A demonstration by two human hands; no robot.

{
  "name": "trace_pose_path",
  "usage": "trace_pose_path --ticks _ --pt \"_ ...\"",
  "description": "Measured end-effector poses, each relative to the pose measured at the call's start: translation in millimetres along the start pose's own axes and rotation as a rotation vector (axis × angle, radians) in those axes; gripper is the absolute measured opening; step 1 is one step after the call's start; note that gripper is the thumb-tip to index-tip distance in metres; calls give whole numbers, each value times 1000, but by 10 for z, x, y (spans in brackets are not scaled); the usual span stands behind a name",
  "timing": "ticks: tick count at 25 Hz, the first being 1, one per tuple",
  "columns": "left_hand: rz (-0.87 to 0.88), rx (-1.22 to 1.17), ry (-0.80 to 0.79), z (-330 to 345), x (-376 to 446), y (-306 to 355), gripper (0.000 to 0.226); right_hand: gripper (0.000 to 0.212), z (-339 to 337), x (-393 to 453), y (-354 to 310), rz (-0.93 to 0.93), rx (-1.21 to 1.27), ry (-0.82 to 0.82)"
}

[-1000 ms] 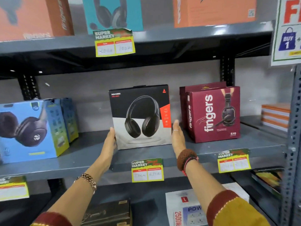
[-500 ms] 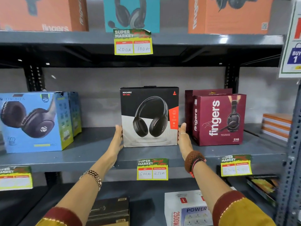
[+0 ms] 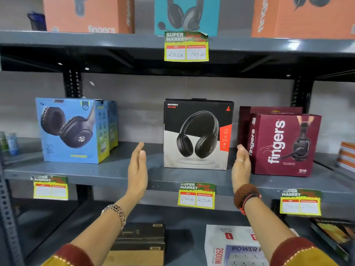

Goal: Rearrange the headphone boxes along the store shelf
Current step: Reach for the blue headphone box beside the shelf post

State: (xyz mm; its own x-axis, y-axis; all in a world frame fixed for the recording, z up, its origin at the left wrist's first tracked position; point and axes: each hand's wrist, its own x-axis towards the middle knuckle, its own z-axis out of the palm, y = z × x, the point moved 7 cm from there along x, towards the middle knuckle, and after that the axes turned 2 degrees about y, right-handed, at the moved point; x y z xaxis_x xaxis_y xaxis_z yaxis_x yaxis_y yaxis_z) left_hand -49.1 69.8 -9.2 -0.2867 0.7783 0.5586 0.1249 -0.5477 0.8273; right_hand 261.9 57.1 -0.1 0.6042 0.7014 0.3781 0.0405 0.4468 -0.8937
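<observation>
Black headphone box (image 3: 197, 134) – upright on shelf (image 3: 96, 172)

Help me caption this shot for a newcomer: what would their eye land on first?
The black-and-white headphone box standing upright at the middle shelf's centre, framed by the open left hand and right hand, neither gripping it. Next, the maroon box to its right and the blue box to its left.
</observation>
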Motion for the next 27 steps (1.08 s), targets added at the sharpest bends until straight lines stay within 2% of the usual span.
trace_pose_path --ticks 5,9,13,16,20,24,27 --pt "59 118 201 -1148 409 -297 45 38 108 -330 -219 -209 130 206" --pt "105 171 285 -2113 866 -464 46 36 806 -803 -431 -353 160 170" --pt "83 175 309 -2792 1215 -615 47 32 1741 -1274 -385 -363 86 112" --pt "-7 205 240 -3107 1395 -735 50 33 2625 -1708 -189 -235 -103 -61" --pt "-15 254 11 -3157 1485 -754 53 51 3590 -2110 132 21 -192 -340" --pt "-52 217 -121 -3161 1559 -860 59 63 3936 -2137 242 84 -243 -373" --pt "-130 111 -196 -3203 1611 -963 66 71 3992 -2178 304 82 -488 -440"
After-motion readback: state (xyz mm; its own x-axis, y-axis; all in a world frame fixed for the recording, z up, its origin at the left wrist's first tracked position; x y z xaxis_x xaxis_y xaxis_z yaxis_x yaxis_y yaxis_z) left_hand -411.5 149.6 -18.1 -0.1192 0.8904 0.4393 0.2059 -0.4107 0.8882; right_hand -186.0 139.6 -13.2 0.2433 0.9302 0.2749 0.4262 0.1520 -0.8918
